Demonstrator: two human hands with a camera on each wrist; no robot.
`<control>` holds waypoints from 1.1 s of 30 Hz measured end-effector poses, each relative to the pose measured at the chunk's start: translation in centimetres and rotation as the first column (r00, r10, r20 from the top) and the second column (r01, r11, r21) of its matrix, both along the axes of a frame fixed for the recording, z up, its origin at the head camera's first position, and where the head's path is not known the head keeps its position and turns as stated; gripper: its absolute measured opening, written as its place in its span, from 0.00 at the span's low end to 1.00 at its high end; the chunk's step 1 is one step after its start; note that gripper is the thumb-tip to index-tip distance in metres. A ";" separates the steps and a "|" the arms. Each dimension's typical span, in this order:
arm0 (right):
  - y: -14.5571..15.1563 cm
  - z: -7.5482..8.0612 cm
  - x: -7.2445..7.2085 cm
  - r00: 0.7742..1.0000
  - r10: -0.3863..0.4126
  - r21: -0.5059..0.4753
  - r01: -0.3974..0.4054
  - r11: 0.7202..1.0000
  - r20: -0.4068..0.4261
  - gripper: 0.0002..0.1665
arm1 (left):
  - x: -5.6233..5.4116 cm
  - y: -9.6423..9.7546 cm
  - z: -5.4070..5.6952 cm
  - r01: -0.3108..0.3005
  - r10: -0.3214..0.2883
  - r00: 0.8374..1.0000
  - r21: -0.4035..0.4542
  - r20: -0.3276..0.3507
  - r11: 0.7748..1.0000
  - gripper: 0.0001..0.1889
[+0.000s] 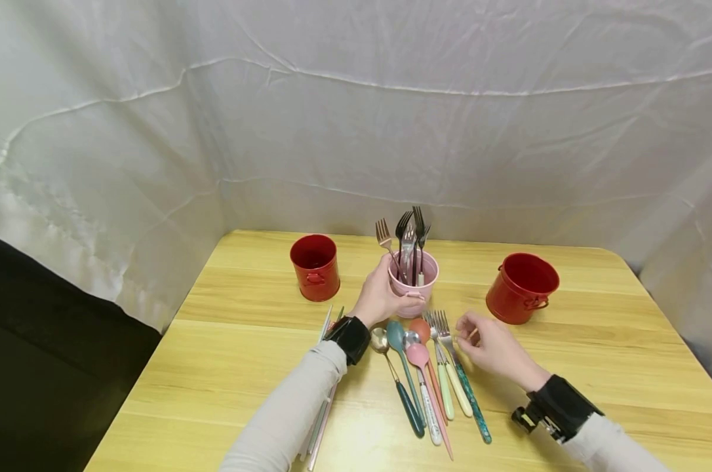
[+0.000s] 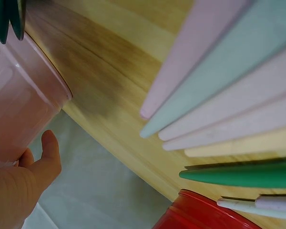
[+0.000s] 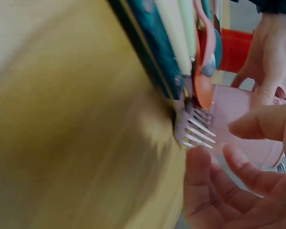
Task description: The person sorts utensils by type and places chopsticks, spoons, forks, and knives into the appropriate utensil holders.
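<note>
My left hand (image 1: 381, 296) grips a small pink bucket (image 1: 429, 270) around its near left side. Several forks (image 1: 408, 237) stand in that bucket, tines up. In the left wrist view, part of the left hand (image 2: 35, 174) shows beside the pink wall (image 2: 19, 95). My right hand (image 1: 496, 345) hovers just right of a fork with a turquoise handle (image 1: 471, 400), its fingers loosely bent and holding nothing. The right wrist view shows a gap between its fingertips and the tines (image 3: 200, 133). Left of that fork lie forks with pale green (image 1: 444, 393) and cream handles (image 1: 461, 391).
Several spoons, among them a pink spoon (image 1: 418, 355) and a teal spoon (image 1: 396, 335), lie left of the forks. Chopsticks (image 1: 319, 429) lie partly under the left forearm. One red bucket (image 1: 317, 269) stands at the back left, another red bucket (image 1: 512, 295) at the right.
</note>
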State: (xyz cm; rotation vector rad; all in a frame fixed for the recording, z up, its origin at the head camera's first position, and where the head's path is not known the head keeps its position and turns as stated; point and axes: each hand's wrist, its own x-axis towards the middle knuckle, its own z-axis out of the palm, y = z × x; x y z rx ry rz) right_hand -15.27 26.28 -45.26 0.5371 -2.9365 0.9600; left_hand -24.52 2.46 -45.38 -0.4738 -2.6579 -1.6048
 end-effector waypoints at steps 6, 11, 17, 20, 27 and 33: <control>0.1 -0.9 1.1 1.000 0.013 0.082 -0.015 0.996 0.024 0.09 | 0.0 0.0 0.0 -0.003 0.003 1.000 -0.003 0.010 1.000 0.49; -0.2 -1.2 1.7 1.000 0.019 0.126 -0.022 0.992 0.020 0.11 | 0.0 0.0 0.1 -0.003 0.003 1.000 -0.004 0.016 1.000 0.49; -0.8 -1.1 2.2 0.997 -0.003 0.158 -0.008 0.987 0.071 0.14 | 0.1 0.0 0.2 0.000 0.000 1.000 0.001 0.018 1.000 0.49; -1.0 -1.1 2.3 0.997 -0.014 0.170 0.001 0.985 0.073 0.15 | 0.1 -0.1 0.2 0.000 0.000 1.000 0.005 0.019 1.000 0.49; -1.0 -1.3 2.4 0.996 -0.037 0.201 0.021 0.979 0.079 0.16 | 0.1 0.0 0.0 -0.002 0.002 1.000 0.003 0.015 1.000 0.49; -0.9 -1.3 2.6 0.997 -0.049 0.222 0.035 0.974 0.058 0.17 | 0.1 0.0 0.0 0.000 0.000 1.000 0.003 0.009 1.000 0.49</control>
